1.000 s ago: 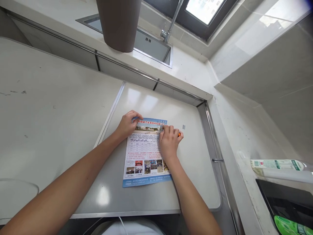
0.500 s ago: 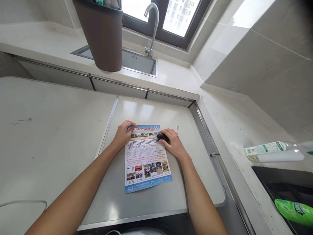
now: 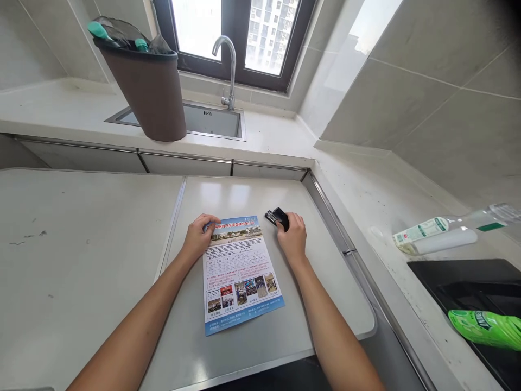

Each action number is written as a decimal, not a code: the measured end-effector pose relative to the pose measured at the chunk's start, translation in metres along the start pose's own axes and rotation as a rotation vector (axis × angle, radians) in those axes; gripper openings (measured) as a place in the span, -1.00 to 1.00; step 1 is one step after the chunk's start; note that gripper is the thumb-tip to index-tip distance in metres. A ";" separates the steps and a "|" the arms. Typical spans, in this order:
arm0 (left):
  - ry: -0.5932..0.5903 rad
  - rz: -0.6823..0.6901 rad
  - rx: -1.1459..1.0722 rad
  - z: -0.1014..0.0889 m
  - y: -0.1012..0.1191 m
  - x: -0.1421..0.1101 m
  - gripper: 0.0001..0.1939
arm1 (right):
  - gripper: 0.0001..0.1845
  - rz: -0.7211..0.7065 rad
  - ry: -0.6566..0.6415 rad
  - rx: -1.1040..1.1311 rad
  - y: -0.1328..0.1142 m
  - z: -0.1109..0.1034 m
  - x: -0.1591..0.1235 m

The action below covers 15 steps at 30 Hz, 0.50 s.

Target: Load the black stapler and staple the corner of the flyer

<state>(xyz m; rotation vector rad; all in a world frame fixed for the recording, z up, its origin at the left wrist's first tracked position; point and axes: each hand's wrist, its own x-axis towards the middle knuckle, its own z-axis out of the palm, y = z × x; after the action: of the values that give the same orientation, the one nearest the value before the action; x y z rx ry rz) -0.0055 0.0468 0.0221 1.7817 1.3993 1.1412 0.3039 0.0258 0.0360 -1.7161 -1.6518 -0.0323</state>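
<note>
On the pale table (image 3: 244, 355), the printed flyer (image 3: 240, 271) is laid flat, its upper left corner covered by the curled fingers of the left hand (image 3: 199, 234); whether it is pinched cannot be told. Just beyond the upper right corner, a black stapler (image 3: 280, 218) is gripped between thumb and fingers by the right hand (image 3: 293, 236). Farther off, a brown bin (image 3: 152, 92) is seen before the sink (image 3: 215, 122).

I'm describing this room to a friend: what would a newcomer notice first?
Probably the tall brown plastic bin by the rectangular steel sink, upper left. Next, the blue-and-white printed paper flyer on the pale tabletop, the left hand at its top left corner and the right hand holding a small black stapler near its top right corner.
</note>
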 end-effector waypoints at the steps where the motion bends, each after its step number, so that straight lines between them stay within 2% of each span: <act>1: -0.003 -0.004 -0.007 0.000 0.000 0.000 -0.76 | -0.85 -0.031 0.008 0.022 -0.006 0.000 -0.002; 4: 0.012 -0.050 -0.036 0.000 -0.002 0.000 -0.76 | -0.83 -0.126 -0.035 0.116 -0.029 0.003 -0.011; 8: 0.094 -0.087 -0.136 0.001 -0.009 0.000 -0.74 | -0.84 -0.239 -0.193 0.204 -0.066 0.006 -0.031; 12: 0.106 -0.062 -0.118 0.001 -0.016 0.001 -0.75 | -0.81 -0.339 -0.350 0.241 -0.096 0.010 -0.051; 15: 0.082 0.003 -0.028 0.001 -0.017 0.002 -0.75 | -0.78 -0.377 -0.437 0.258 -0.104 0.013 -0.061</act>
<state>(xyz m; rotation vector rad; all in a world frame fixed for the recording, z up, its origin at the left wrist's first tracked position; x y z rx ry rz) -0.0118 0.0533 0.0074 1.7353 1.4208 1.2418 0.1967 -0.0299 0.0463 -1.2557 -2.1732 0.3848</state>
